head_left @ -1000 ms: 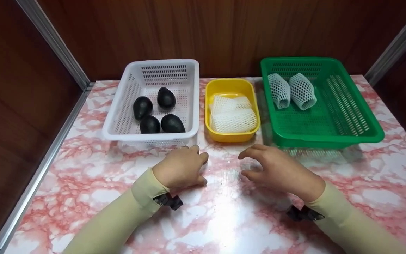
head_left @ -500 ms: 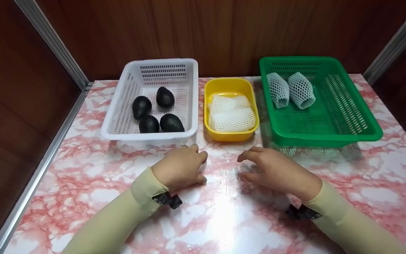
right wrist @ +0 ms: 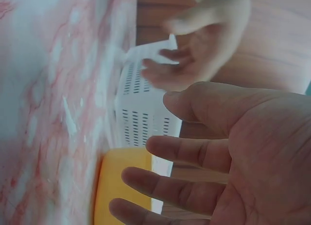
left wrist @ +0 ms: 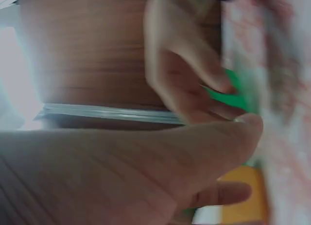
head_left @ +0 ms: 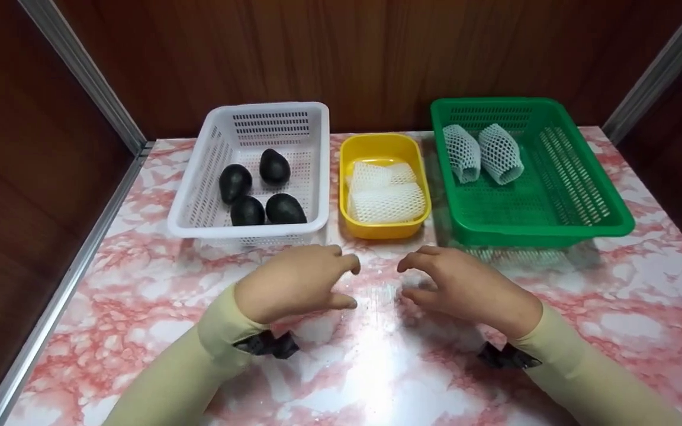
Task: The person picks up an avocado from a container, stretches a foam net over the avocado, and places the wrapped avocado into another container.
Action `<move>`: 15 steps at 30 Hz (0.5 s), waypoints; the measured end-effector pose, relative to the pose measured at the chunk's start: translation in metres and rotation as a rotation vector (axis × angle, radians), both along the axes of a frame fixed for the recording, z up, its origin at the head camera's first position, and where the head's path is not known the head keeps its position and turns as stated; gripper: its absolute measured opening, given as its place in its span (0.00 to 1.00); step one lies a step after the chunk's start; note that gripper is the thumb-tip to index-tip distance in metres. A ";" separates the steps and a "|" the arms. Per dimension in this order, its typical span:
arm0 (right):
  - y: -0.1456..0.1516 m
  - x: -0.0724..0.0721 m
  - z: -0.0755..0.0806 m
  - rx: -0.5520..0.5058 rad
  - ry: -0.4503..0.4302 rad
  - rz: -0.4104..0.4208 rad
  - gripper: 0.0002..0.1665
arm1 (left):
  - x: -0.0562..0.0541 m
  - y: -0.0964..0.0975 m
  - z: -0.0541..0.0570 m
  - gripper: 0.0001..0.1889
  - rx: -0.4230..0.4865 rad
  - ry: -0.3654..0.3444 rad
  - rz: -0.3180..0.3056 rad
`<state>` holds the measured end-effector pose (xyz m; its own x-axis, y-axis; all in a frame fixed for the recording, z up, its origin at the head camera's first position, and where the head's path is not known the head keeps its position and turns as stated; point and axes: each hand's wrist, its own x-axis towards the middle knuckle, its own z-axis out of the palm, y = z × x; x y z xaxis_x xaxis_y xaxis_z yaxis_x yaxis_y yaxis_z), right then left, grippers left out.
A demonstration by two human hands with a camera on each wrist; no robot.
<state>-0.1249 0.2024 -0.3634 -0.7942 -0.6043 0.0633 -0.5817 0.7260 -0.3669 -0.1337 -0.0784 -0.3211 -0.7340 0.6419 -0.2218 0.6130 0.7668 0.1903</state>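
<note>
In the head view my left hand [head_left: 293, 281] hovers over the table just in front of the white basket [head_left: 249, 232], its fingers loosely bent and holding nothing. Facing it, my right hand [head_left: 474, 287] is in front of the gap between the yellow bin and the green basket [head_left: 542, 234]; the right wrist view shows its palm bare. Several dark avocados [head_left: 286, 208] lie in the white basket. White foam net sleeves [head_left: 388, 203] fill part of the yellow bin [head_left: 385, 231]. Two net-wrapped items [head_left: 499, 154] lie at the left side of the green basket.
The table [head_left: 157, 355] has a red-and-white marbled top. Brown wood panels [head_left: 376, 59] close it in at the back and sides, with a metal strip [head_left: 68, 284] along the left edge. The three containers stand in a row near the back panel.
My left hand has shifted slightly and turned, its thumb and index finger now reaching further right. My right hand has barely moved. The containers appear slightly further left as the head view shifts.
</note>
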 end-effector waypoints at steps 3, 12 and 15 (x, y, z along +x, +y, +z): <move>-0.001 0.000 0.001 0.001 0.002 0.004 0.20 | -0.006 -0.007 0.022 0.27 0.058 -0.001 0.000; -0.001 0.002 0.000 -0.005 0.021 0.012 0.18 | -0.077 -0.026 0.088 0.24 0.129 0.002 0.147; -0.001 0.003 0.000 -0.002 0.023 0.008 0.18 | -0.110 -0.030 0.100 0.23 0.102 -0.036 0.232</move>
